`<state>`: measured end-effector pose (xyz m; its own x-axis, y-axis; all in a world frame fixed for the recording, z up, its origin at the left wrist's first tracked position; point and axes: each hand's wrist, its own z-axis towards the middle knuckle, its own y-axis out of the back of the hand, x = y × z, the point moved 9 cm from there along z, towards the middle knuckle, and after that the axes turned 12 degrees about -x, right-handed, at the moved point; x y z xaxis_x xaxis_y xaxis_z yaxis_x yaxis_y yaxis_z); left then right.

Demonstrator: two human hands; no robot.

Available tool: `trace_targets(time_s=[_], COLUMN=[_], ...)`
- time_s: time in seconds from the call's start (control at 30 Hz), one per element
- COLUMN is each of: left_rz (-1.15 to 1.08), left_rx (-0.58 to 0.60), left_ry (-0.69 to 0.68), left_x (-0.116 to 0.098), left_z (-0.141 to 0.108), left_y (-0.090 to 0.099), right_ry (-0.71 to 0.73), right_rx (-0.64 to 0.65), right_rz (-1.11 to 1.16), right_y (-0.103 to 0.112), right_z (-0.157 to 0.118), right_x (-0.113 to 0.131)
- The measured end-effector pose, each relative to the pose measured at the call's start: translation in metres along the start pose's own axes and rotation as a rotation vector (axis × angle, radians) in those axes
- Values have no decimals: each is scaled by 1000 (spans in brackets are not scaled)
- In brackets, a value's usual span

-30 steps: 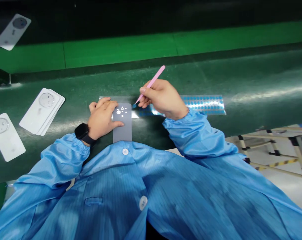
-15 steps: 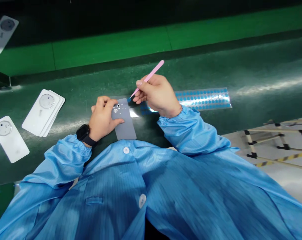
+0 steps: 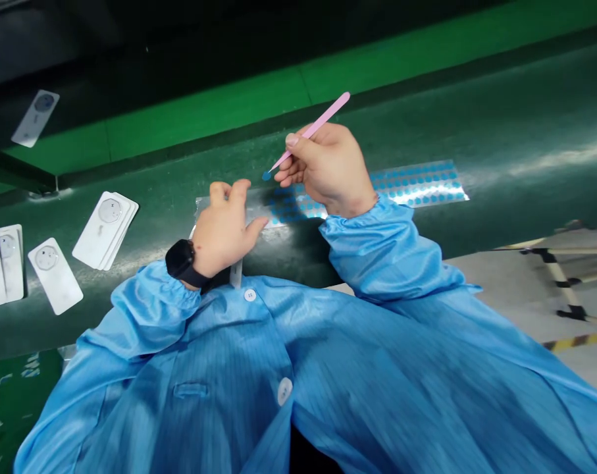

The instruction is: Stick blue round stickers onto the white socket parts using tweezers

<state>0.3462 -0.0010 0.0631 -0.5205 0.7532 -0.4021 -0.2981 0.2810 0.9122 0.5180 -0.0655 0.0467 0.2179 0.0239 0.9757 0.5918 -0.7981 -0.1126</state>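
Pink tweezers (image 3: pixel 328 116) slant up out of the right hand (image 3: pixel 337 168), whose fingers grasp them between thumb and fingertips; at their point sits a small blue dot (image 3: pixel 266 176), just beyond the left edge of that hand; beneath the same hand a clear sheet (image 3: pixel 426 184) with rows of blue dots lies on the dark green counter (image 3: pixel 505 135), stretching out to the right; the left hand (image 3: pixel 224 227), with a black watch (image 3: pixel 180 260) at its wrist, is near the sheet's left end, thumb and forefinger spread apart; I cannot tell whether its fingers press or grip anything underneath; a pale strip (image 3: pixel 236 273) shows between that hand and the blue coat (image 3: pixel 229 349); farther left on the counter lie a fanned stack of white panels (image 3: pixel 101 230), each top one bearing a round patch, and a single white panel (image 3: pixel 55 276) just beside it
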Motion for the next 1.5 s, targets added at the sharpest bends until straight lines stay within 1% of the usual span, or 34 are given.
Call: trace_targets(time_s=[0.1, 0.17, 0.23, 0.3, 0.37, 0.43, 0.53, 0.63, 0.7, 0.77, 0.87, 0.93, 1.07, 1.2, 1.3, 1.4, 1.5], left_rz=[-111, -98, -44, 12, 54, 76, 76, 43, 33, 46, 82, 87, 56, 73, 70, 45, 39], left_rx=[-41, -43, -19, 36, 99, 152, 204, 225, 198, 131, 12, -32, -47, -96, -120, -123, -110], left_ry=[-74, -98, -84, -65, -68, -92, -154, -227, -239, -212, -134, -106, -125, -117, -122, -137, -135], left_x=[10, 23, 36, 42, 42, 39, 33, 30, 31, 35, 43, 45, 44, 46, 47, 46, 47], left_z=[2, 1, -3, -8, -13, -15, -13, -8, -4, -1, -3, -9, -20, -24, -27, -29, -31], left_y=[6, 7, 2, -10, -21, -30, -37, -39, -37, -32, -22, -20, -25, -26, -28, -30, -33], right_ry=[0, -5, -34, -70, -91, -93, -87, -90, -92, -91, -98, -114, -130, -144, -163, -174, -185], right_rx=[10, 3, 31, 89, 142, 158, 124, 72, 48, 51, 93, 123, 172, 162, 186, 221, 228], right_rz=[-26, -38, -71, -124, -181, -209, -191, -161, -146, -147, -209, -265, -352, -389, -391, -396, -425], right_y=[4, 4, -4, -16, -27, -32, -28, -19, -16, -18, -27, -34, -43, -42, -45, -50, -50], right_z=[4, 1, -6, -15, -21, -23, -17, -11, -11, -14, -21, -24, -28, -27, -26, -25, -23], right_x=[1, 3, -1, -12, -25, -36, -40, -35, -30, -29, -33, -39, -46, -46, -48, -51, -53])
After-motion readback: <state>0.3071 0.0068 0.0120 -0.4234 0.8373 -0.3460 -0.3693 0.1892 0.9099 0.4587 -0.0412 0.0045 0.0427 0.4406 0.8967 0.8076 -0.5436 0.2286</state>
